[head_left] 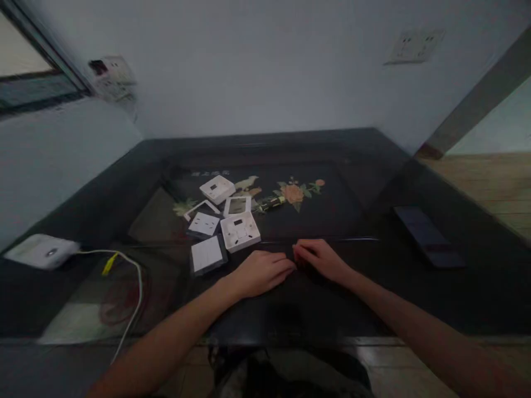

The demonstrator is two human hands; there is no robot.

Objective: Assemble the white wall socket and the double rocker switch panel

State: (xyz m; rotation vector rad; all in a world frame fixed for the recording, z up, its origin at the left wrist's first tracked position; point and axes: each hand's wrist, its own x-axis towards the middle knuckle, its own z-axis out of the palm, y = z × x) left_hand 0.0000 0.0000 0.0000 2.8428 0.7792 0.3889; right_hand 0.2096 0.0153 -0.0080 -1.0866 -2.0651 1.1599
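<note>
Two hands (261, 273) (321, 260) rest near two white boxes (217, 189) (240, 232)

- Left forearm (178, 337): bare, slanting from the near left toward the middle.
- Left hand (263, 273): back upward, fingers together, gently bent and pointing right; palm hidden.
- Right forearm (415, 331): bare, reaching in from the near right.
- Right hand (321, 258): fingers loosely curled, pointing left, tips just beside the left hand's.
</note>
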